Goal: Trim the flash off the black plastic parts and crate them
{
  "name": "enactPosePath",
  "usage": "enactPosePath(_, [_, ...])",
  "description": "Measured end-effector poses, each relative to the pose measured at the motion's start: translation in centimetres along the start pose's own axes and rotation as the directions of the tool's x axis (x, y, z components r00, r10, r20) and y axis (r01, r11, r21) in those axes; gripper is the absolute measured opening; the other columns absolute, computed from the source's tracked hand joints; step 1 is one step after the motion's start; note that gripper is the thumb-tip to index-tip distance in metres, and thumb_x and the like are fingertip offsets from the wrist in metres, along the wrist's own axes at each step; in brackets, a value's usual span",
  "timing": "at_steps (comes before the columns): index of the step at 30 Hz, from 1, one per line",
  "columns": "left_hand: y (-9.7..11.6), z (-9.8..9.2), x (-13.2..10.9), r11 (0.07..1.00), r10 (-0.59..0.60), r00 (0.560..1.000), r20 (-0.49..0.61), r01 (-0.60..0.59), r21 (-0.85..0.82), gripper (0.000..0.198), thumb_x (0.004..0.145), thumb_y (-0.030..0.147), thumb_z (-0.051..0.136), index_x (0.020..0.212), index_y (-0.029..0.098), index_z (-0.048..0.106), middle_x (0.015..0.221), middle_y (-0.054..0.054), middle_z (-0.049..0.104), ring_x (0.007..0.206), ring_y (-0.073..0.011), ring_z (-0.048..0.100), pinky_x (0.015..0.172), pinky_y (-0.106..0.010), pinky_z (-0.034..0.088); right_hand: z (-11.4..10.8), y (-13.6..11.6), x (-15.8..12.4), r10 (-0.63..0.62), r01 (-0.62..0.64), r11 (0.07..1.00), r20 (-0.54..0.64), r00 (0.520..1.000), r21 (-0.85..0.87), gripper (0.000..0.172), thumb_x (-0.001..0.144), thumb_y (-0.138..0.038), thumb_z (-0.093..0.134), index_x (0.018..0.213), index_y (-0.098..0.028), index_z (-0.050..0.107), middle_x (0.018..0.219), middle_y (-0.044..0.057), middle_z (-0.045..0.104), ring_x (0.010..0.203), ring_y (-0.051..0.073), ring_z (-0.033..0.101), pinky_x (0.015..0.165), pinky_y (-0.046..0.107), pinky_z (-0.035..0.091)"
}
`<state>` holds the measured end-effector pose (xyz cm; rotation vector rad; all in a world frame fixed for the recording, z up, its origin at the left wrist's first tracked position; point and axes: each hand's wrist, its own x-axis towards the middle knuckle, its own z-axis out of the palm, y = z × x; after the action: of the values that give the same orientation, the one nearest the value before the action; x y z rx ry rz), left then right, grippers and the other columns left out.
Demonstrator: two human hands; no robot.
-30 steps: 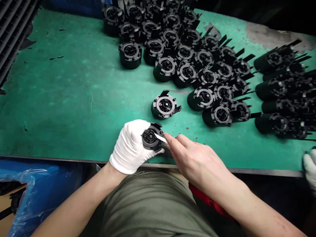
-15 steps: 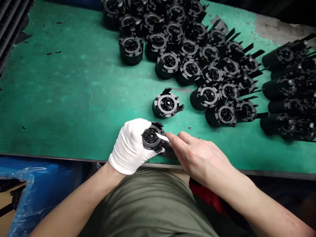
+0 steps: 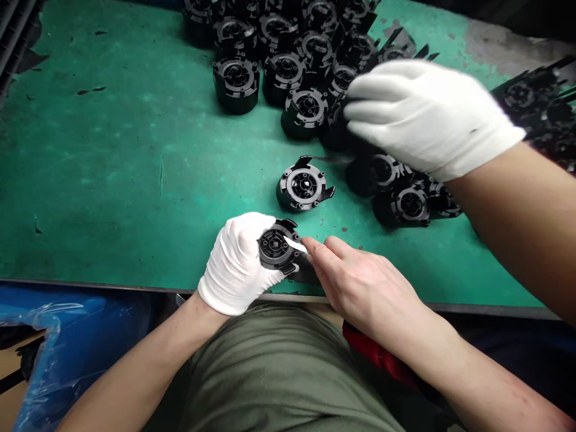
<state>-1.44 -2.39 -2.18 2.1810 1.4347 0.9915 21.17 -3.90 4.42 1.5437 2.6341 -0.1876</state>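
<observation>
My left hand (image 3: pixel 236 264), in a white glove, is closed around a round black plastic part (image 3: pixel 275 247) held at the near edge of the green table (image 3: pixel 112 168). My bare right hand (image 3: pixel 360 285) pinches a small blade (image 3: pixel 294 243) whose tip rests on the part's face. One loose black part (image 3: pixel 302 187) lies just beyond my hands. A co-worker's white-gloved hand (image 3: pixel 423 117) reaches in from the right over the crowd of black parts (image 3: pixel 288 66).
Many upright black round parts fill the back and right of the table. Blue plastic sheeting (image 3: pixel 67 336) hangs below the table edge at the left. A dark ribbed panel (image 3: pixel 13 24) stands at the far left corner. Something red (image 3: pixel 378 354) lies under my right forearm.
A co-worker's gloved hand and forearm have come in from the right over the parts. My hands have stayed nearly still, blade on the held part.
</observation>
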Motion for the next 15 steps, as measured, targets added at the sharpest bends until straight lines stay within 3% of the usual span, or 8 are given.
enactPosePath(6, [0.0,0.4,-0.8,0.999,0.023,0.999,-0.031,-0.022,0.043,0.09,0.074,0.054,0.092,0.144,0.02,0.047,0.128,-0.016,0.066,0.117,-0.0347,0.068,0.102,-0.05,0.057,0.1,0.1,0.1,-0.018,0.019,1.0,0.03,0.999,-0.025,0.038,0.105,-0.027,0.051,0.141,-0.021,0.061,0.08,0.002,0.057,0.052,0.014,0.045,0.045,0.033,0.024])
enactPosePath(10, [-0.3,0.4,-1.2,0.998,0.027,0.999,-0.045,-0.024,0.063,0.1,0.075,0.051,0.092,0.153,0.017,0.04,0.136,-0.02,0.064,0.123,-0.0374,0.067,0.106,-0.052,0.056,0.4,0.2,-0.4,-0.052,0.051,0.996,0.012,0.999,0.074,0.039,0.11,-0.021,0.043,0.146,-0.015,0.058,0.085,0.002,0.06,0.058,0.015,0.051,0.05,0.031,0.034])
enactPosePath(12, [-0.8,-0.2,-0.7,0.999,0.032,1.0,0.0,-0.032,0.034,0.1,0.078,0.048,0.089,0.157,0.017,0.035,0.14,-0.021,0.063,0.126,-0.0384,0.067,0.107,-0.053,0.056,0.5,0.7,-0.9,-0.085,0.09,0.977,-0.035,0.996,0.192,0.039,0.112,-0.022,0.042,0.148,-0.016,0.055,0.088,0.002,0.063,0.065,0.014,0.058,0.057,0.028,0.043])
enactPosePath(15, [-2.0,-1.5,0.6,0.988,0.154,0.975,0.158,-0.148,-0.047,0.095,0.085,0.034,0.081,0.162,0.017,0.027,0.147,-0.021,0.062,0.134,-0.0357,0.065,0.113,-0.05,0.054,0.6,2.3,-1.5,-0.095,0.121,0.94,-0.098,0.991,0.32,0.037,0.112,-0.02,0.043,0.146,-0.018,0.056,0.098,0.004,0.071,0.082,0.015,0.069,0.072,0.025,0.053])
